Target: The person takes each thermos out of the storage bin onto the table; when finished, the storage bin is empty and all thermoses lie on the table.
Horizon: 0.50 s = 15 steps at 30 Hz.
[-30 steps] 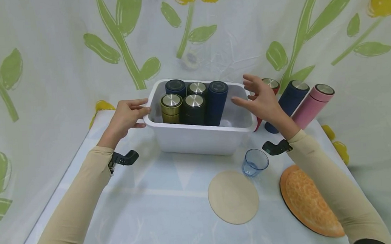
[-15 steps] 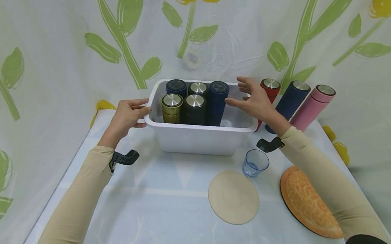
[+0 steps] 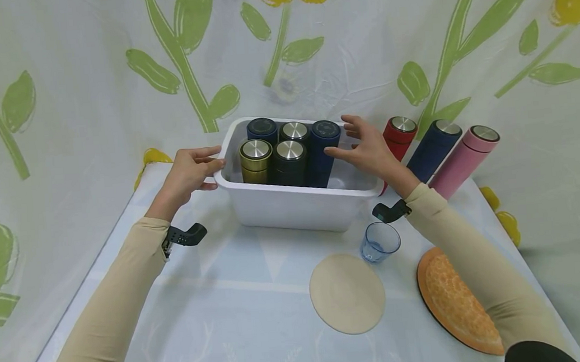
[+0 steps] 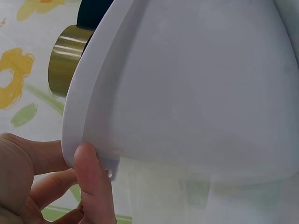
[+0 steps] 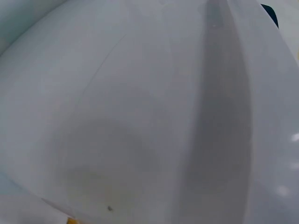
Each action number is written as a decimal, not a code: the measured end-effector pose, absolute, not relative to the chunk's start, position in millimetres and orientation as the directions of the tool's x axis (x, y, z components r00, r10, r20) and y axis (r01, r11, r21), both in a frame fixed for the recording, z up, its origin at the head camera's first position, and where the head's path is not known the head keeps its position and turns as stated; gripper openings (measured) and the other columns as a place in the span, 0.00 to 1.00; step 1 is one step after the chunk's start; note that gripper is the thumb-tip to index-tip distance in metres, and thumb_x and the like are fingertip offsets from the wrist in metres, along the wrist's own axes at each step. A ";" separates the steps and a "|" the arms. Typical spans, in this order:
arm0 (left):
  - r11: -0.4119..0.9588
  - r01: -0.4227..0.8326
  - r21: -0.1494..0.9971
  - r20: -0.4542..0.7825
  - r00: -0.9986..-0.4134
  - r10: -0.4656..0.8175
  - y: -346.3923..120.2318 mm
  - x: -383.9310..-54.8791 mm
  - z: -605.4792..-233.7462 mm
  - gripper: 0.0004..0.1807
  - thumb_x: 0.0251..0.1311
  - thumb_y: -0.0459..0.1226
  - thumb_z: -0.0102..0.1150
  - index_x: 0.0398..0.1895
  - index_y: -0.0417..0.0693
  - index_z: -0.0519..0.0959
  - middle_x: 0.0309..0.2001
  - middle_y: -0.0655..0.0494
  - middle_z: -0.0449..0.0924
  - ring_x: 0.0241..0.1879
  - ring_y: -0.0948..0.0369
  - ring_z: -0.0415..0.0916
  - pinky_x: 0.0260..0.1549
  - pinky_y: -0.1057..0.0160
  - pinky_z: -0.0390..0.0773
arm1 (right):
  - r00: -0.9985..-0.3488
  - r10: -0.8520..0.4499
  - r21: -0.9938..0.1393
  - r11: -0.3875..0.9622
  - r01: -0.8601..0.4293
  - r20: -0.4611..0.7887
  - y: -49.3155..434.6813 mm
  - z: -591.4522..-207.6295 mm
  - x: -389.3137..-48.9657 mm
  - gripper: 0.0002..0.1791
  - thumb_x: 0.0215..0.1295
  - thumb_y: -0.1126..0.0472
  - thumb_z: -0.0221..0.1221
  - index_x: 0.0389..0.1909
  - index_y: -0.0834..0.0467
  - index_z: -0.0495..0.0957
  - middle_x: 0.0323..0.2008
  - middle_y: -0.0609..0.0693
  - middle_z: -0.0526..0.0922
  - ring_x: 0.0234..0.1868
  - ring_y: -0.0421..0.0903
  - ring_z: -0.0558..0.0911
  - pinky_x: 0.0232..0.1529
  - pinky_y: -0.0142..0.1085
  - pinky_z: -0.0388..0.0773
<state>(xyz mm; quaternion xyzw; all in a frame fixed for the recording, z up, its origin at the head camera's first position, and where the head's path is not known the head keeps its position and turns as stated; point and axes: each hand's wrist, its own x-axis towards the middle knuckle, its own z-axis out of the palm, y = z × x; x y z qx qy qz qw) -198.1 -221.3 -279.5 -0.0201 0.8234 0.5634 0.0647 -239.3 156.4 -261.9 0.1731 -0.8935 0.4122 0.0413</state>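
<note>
A white plastic tub (image 3: 297, 207) holds several upright vacuum flasks. A gold flask (image 3: 255, 164) and a dark one (image 3: 290, 165) stand at the front; a tall navy flask (image 3: 325, 156) is at their right. My left hand (image 3: 181, 176) pinches the tub's left rim, its thumb (image 4: 93, 182) on the outer wall in the left wrist view. Over the tub's right part, my right hand (image 3: 368, 148) has thumb and fingers spread, fingertips close to the navy flask. The right wrist view shows the tub's wall (image 5: 131, 93) and no hand.
Right of the tub stand a red flask (image 3: 399, 135), a blue flask (image 3: 434, 147) and a pink flask (image 3: 462, 160). In front lie a blue drinking glass (image 3: 379, 243), a round beige mat (image 3: 347, 293) and a half-round bread-patterned mat (image 3: 455, 301). A patterned curtain (image 3: 331, 54) hangs behind.
My right hand has moved left over the tub towards the navy flask, uncovering more of the red flask. The left hand has stayed at the rim.
</note>
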 end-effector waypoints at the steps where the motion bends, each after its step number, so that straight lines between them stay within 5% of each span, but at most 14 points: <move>1: 0.365 -0.106 0.925 -0.130 -0.991 0.039 -221.3 -198.0 -279.4 0.27 0.72 0.39 0.57 0.73 0.48 0.68 0.64 0.41 0.74 0.52 0.49 0.76 0.31 0.67 0.84 | -0.937 -0.277 -0.720 0.604 -0.341 0.211 155.1 -261.8 -239.7 0.47 0.58 0.52 0.72 0.75 0.57 0.59 0.70 0.62 0.67 0.68 0.59 0.69 0.63 0.54 0.72; 15: 0.371 -0.104 0.923 -0.122 -0.992 0.027 -221.3 -200.1 -282.9 0.28 0.71 0.38 0.58 0.73 0.49 0.68 0.62 0.41 0.75 0.51 0.49 0.77 0.30 0.67 0.84 | -0.951 -0.267 -0.641 0.705 -0.303 0.157 137.5 -267.5 -249.4 0.50 0.59 0.47 0.70 0.76 0.58 0.56 0.69 0.61 0.68 0.68 0.60 0.69 0.65 0.55 0.70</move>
